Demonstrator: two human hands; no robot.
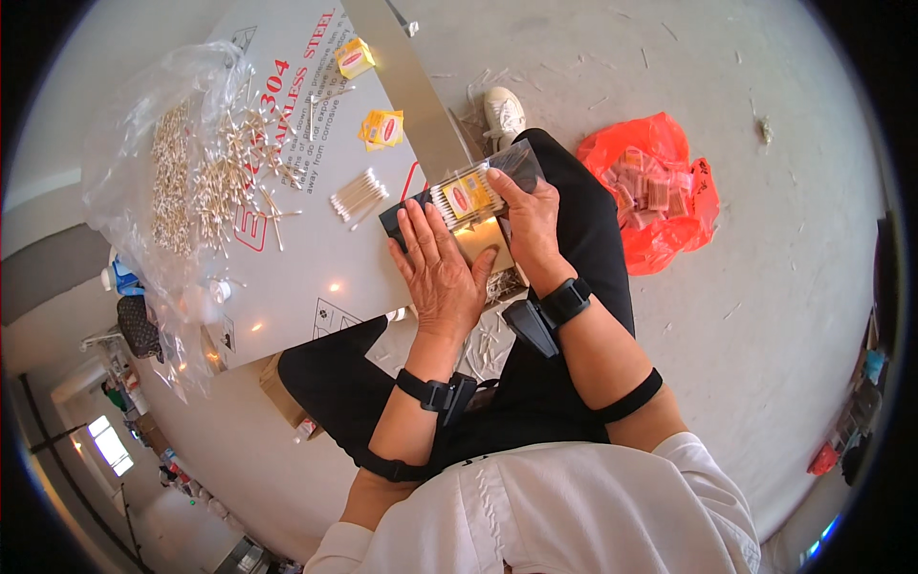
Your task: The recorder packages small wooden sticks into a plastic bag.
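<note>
At the near edge of the metal-topped table, my right hand grips a clear plastic sleeve, thumb on top. Inside or partly inside it lies a row of cotton swabs with a yellow card over them; how far in they sit I cannot tell. My left hand lies flat with its fingers stretched out, beside the swabs' left end and over a dark flat piece. To the left is a small loose bundle of cotton swabs. Yellow cards lie farther back.
A large clear bag spills a heap of swabs across the table's left. Another yellow stack sits at the back. On the floor at right, a red bag holds pink packets. Loose swabs litter the floor.
</note>
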